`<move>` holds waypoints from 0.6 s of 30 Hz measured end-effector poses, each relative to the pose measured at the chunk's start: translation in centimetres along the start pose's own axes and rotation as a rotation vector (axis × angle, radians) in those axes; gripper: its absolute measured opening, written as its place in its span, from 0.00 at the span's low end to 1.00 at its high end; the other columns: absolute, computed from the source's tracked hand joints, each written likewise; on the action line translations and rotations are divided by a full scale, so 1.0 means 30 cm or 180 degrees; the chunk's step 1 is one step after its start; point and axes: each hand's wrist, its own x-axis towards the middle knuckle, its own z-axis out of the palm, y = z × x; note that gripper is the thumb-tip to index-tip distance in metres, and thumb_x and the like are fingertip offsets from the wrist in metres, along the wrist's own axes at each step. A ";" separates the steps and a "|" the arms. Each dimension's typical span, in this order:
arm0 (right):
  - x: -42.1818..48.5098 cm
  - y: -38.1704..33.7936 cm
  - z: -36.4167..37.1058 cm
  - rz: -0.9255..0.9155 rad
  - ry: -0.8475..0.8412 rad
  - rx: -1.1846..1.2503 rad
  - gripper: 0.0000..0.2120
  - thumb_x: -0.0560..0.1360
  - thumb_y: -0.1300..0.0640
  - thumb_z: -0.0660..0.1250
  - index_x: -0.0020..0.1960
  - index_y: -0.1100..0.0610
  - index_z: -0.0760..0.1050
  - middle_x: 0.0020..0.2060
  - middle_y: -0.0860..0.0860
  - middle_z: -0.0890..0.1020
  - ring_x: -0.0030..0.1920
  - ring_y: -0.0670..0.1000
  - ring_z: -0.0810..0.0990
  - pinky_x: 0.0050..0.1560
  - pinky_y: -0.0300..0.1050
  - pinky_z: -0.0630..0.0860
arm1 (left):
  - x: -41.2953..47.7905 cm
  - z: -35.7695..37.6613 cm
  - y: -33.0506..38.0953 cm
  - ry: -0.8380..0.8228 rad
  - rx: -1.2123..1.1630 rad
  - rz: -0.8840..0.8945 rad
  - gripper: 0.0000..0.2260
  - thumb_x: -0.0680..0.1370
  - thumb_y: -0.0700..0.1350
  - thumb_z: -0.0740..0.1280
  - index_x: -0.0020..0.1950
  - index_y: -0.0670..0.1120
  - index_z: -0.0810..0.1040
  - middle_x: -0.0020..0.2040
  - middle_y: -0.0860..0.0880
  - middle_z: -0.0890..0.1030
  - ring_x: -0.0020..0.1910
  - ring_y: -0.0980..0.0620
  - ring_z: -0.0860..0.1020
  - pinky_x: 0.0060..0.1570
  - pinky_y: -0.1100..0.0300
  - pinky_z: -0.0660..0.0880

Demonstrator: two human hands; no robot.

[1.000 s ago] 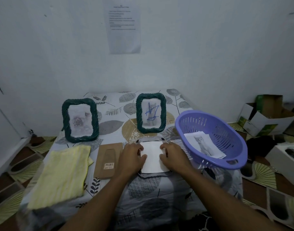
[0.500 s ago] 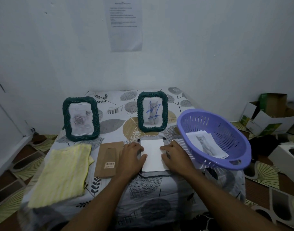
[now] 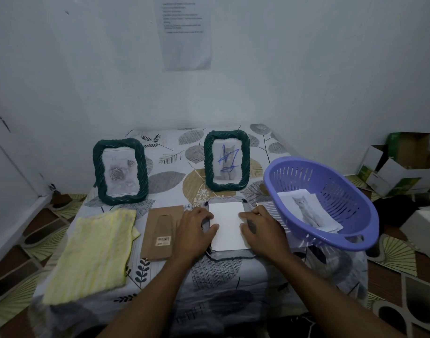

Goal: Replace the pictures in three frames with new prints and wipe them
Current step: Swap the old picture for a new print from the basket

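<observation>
The left hand (image 3: 194, 230) lies with bent fingers on the left rim of the flat frame (image 3: 233, 252), which rests face down on the table (image 3: 221, 274). The rim sits between forefinger and thumb, and the thumb tip rests on the white sheet (image 3: 228, 225) that covers the frame's back. The right hand (image 3: 263, 231) mirrors it on the other side. Its fingers are bent and their tips touch the sheet's right edge, but whether it grips the rim underneath cannot be told. The sheet lies between the two hands, blank side up.

Just outside the left hand lies a brown backing board (image 3: 157, 232), and beyond that a yellow cloth (image 3: 94, 252). Just outside the right hand stands a purple basket (image 3: 306, 176), holding a cat print (image 3: 306, 211). Past the fingertips, a green frame with a scribbled-over cat (image 3: 226, 161) stands upright. Farther out, ahead and to the left of the left hand, stands a second green frame with a rose picture (image 3: 120, 172). Well out beyond the right hand, open cardboard boxes (image 3: 404, 164) sit on the floor.
</observation>
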 end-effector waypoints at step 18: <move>0.000 0.003 0.003 -0.0005 0.0011 0.0059 0.17 0.77 0.48 0.61 0.64 0.48 0.75 0.57 0.46 0.72 0.54 0.48 0.76 0.53 0.48 0.76 | -0.006 -0.007 0.010 -0.0031 -0.0142 -0.0121 0.11 0.74 0.53 0.70 0.54 0.51 0.80 0.54 0.55 0.78 0.53 0.54 0.72 0.55 0.52 0.71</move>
